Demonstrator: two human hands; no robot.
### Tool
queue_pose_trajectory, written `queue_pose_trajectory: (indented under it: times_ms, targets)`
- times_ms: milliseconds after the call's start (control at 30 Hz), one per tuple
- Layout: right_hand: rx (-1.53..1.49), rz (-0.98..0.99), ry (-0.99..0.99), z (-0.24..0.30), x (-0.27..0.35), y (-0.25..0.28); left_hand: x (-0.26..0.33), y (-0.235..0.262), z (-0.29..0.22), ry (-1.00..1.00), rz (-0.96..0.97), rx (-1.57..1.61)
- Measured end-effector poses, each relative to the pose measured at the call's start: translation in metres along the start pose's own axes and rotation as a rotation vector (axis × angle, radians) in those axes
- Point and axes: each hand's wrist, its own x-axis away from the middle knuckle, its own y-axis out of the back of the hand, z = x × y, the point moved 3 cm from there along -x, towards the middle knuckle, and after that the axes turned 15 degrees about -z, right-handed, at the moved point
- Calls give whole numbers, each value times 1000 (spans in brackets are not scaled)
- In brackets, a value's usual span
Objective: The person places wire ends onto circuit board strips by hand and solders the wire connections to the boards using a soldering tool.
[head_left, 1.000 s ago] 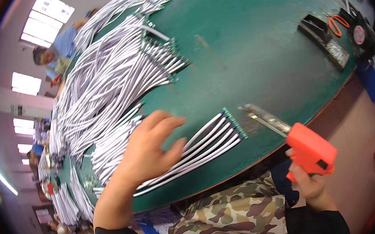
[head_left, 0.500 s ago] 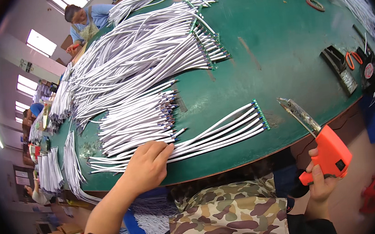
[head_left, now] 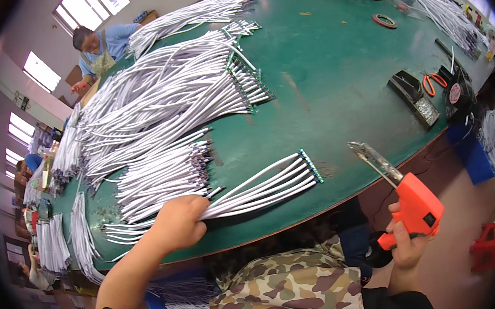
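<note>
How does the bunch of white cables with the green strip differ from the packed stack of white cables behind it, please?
The left hand grips the bunch, while the stack lies loose on the green table. The bunch's right ends join the green strip; the stack's end in dark tips. The bunch fans out rightward, whereas the stack is closely packed. Both have white sheathing.

Your white cables (head_left: 251,200) fan rightward from your grip to a green strip (head_left: 312,166). Your red-orange gun-shaped tool (head_left: 419,204) slants up-left; its tip stands apart

No readable lettering (too small).
</note>
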Motion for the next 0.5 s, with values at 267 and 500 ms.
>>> queue_pose_trajectory:
  times_ms: [267, 500]
  targets:
    - [-52, -132, -19, 0, -16, 25, -28, 190, 49, 274, -285, -176]
    - [-56, -196, 41, 8, -30, 45, -76, 420, 99, 184, -945, -658]
